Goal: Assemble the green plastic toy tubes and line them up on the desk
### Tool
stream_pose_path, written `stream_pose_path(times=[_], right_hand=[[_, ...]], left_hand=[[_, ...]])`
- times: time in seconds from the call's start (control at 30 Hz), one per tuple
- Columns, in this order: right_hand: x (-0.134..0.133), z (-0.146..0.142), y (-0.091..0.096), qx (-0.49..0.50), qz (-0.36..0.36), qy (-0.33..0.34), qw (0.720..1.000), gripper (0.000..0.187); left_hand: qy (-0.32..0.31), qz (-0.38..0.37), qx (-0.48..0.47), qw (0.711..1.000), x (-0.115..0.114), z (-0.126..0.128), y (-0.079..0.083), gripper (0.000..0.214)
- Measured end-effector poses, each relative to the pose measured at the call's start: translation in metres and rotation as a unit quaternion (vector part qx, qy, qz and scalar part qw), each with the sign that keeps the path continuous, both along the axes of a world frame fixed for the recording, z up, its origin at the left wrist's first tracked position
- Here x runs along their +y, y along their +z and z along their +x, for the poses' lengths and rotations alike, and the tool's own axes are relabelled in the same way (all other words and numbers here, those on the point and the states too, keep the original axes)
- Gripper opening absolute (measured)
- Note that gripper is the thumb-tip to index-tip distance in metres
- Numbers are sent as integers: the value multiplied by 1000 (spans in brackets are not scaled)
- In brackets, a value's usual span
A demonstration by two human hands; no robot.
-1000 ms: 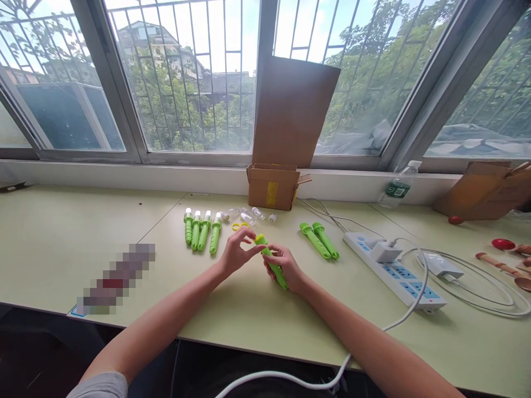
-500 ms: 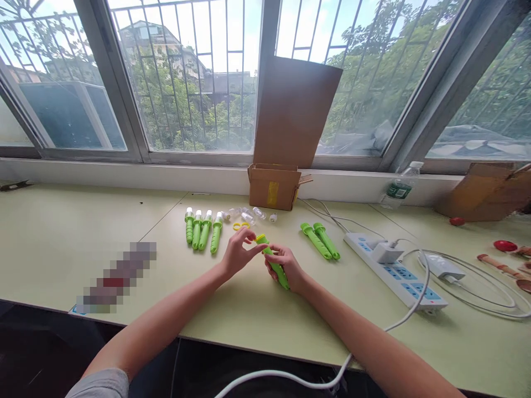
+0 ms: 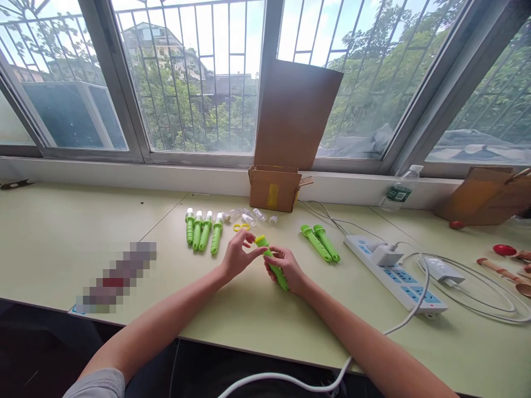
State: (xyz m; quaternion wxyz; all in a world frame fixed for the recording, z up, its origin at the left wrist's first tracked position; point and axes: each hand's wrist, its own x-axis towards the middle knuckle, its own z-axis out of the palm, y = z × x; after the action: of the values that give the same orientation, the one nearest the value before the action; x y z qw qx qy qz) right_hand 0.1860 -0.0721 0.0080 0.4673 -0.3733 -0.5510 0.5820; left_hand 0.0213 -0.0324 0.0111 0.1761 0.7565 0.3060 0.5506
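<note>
Head view, sole view.

Item: one green tube (image 3: 279,273), yellow ring (image 3: 260,239) at its upper end; held at a tilt above the worktop (image 3: 232,315), midway along its length, between near and far edges.
Right hand (image 3: 290,269): closed round the tube's body.
Left hand (image 3: 237,257): thumb and fingers at the ringed end; whether pinching or only touching, cannot tell.

Handling, as judged: probably hollow plastic; light, stiff, not fragile, somewhat slick, though the grooved body should aid grip. Best hold: mid-body, leaving the ringed end free.

Also on worktop, toward the far edge: four white-tipped green tubes (image 3: 204,235), left of centre; two loose yellow rings (image 3: 236,227) and clear plastic pieces (image 3: 248,219), beside them; two green tubes without white tips (image 3: 314,243), right of centre; power strip (image 3: 360,251), nearer the right edge.
</note>
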Motion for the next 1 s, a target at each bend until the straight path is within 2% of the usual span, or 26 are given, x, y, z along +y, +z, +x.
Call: stream_pose_path(times=[0.13, 0.27, 0.4, 0.63, 1.0], right_hand=[[1, -3, 1, -78, 53, -31, 995, 34], [1, -5, -2, -178, 126, -102, 971, 34], [0, -6, -3, -210, 167, -134, 954, 33], [-1, -2, 0, -147, 115, -77, 979, 34], [-3, -3, 1, -51, 44, -29, 997, 32]], left_hand=[[26, 39, 0, 999, 0, -2, 1, 27], [62, 86, -3, 994, 1, -5, 1, 26], [61, 82, 12, 995, 2, -5, 1, 26], [26, 69, 10, 997, 3, -4, 3, 25], [-8, 36, -7, 999, 3, -2, 5, 27]])
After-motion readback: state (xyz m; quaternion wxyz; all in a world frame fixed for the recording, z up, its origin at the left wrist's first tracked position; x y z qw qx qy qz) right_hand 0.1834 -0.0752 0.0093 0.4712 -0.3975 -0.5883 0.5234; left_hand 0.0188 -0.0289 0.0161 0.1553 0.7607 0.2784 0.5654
